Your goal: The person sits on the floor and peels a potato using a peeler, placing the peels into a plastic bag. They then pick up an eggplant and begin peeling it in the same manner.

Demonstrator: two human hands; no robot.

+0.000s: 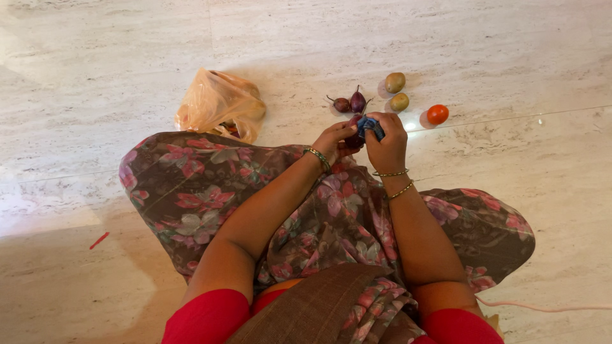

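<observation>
Hands meet just above the far edge of the lap, over the floral cloth. The right hand (386,137) has its grip pressed together around a small blue tool (370,127), fingers curled over it so that only its top shows. The left hand (335,137) pinches a dark purple eggplant (352,135) at its side; most of that eggplant is hidden between the 2 hands, so its long axis cannot be told. It lies to the left of the blue tool and touching it, equally near both hands.

On the pale stone floor (510,57) just beyond the knuckles lie 2 more purple eggplants (350,102), stems pointing up and away, then 2 greenish-brown round fruits (396,91) to their right, and an orange tomato (437,114) farthest right. An orange plastic bag (220,105) sits well apart to the left.
</observation>
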